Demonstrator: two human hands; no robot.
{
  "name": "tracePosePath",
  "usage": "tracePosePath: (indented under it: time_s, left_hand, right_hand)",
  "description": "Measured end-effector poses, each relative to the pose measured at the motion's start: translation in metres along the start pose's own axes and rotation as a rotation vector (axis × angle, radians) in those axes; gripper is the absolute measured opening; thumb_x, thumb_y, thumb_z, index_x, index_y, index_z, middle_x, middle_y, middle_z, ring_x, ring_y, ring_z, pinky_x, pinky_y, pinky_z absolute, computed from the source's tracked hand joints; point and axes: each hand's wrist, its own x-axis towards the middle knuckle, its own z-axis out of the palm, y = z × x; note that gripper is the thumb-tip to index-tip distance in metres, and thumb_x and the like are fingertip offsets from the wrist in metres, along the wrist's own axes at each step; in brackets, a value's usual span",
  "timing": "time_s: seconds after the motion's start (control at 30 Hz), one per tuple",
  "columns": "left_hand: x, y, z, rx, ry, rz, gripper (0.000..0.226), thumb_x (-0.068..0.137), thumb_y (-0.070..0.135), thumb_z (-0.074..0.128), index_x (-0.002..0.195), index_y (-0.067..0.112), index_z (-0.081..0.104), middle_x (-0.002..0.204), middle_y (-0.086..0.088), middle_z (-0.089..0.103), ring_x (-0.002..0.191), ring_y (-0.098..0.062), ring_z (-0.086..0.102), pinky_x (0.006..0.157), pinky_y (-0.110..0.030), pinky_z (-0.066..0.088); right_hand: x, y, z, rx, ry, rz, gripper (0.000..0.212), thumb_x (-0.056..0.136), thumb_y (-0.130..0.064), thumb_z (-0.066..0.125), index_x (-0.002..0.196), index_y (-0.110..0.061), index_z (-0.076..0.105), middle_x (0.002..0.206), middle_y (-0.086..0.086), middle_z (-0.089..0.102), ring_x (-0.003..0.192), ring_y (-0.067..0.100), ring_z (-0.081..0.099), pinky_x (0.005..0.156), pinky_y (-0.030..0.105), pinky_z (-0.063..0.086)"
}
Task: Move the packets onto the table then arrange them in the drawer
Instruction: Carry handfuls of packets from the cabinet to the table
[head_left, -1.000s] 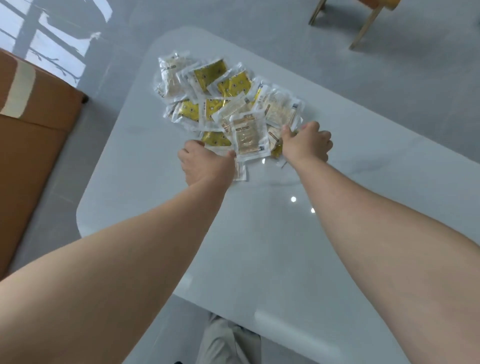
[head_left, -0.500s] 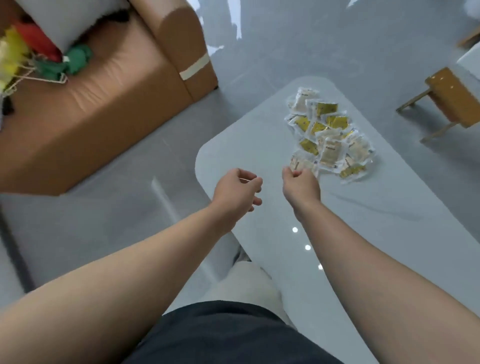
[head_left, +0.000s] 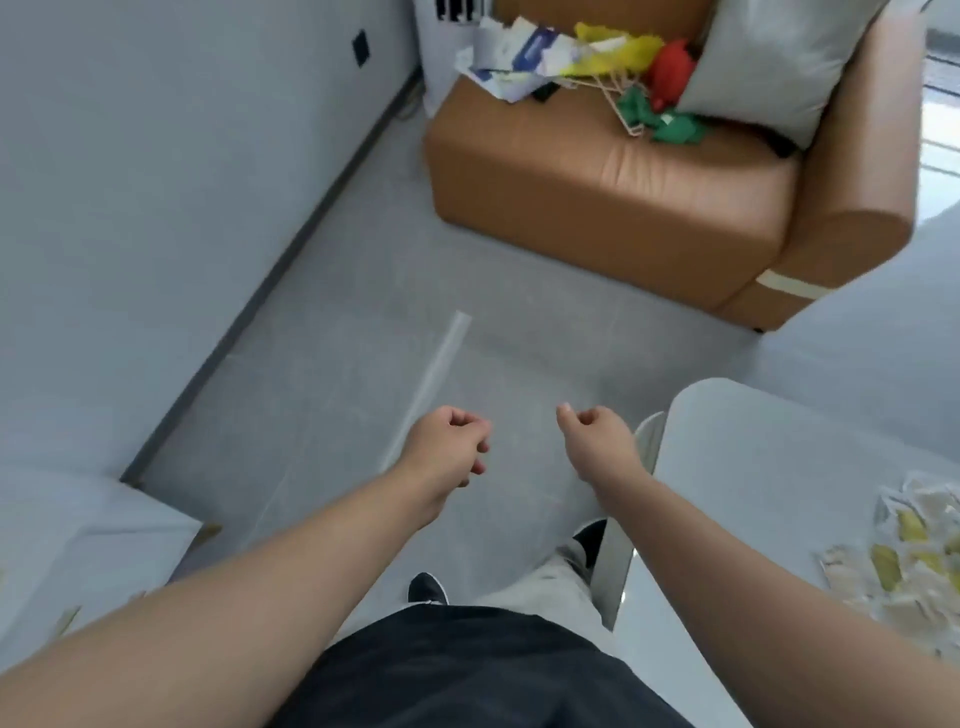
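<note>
Our left hand (head_left: 447, 441) and right hand (head_left: 597, 441), loosely curled and empty, have left the packets (head_left: 914, 561), now at four o'clock on the worktop (head_left: 753, 467).

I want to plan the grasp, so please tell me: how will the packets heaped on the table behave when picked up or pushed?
The packets, blurred here, look like thin crinkled film pouches, so one would probably flex and weigh little. They overlap loosely on the smooth table, so a push likely slides several together.
</note>
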Motion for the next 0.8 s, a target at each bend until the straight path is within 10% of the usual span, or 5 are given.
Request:
tracePosePath:
  time_s: [0.37,0.8]
  left_hand:
    - [-0.07,-0.149,-0.265,-0.538,0.403,-0.129,0.009,0.096,0.014,0.056,0.087,0.016,0.057,0.083,-0.002,0.061,0.062,-0.015,0.056,0.055,-0.026,0.039]
    - [-0.077,-0.3,-0.502,-0.939,0.795,-0.349,0.01,0.098,0.016,0.057,0.089,0.016,0.06,0.084,-0.003,0.064,0.063,-0.016,0.056,0.06,-0.028,0.043]
  right_hand:
    - [-0.139,-0.119,0.265,-0.404,-0.391,-0.299,0.041,0.103,-0.039,0.047,0.07,-0.018,0.035,0.063,0.0,0.032,0.061,0.021,0.033,0.068,0.036,0.039]
    - [-0.217,-0.185,0.545,-0.69,-0.673,-0.383,0.036,0.103,-0.042,0.045,0.093,-0.009,0.056,0.082,0.005,0.055,0.076,0.023,0.055,0.079,0.043,0.055]
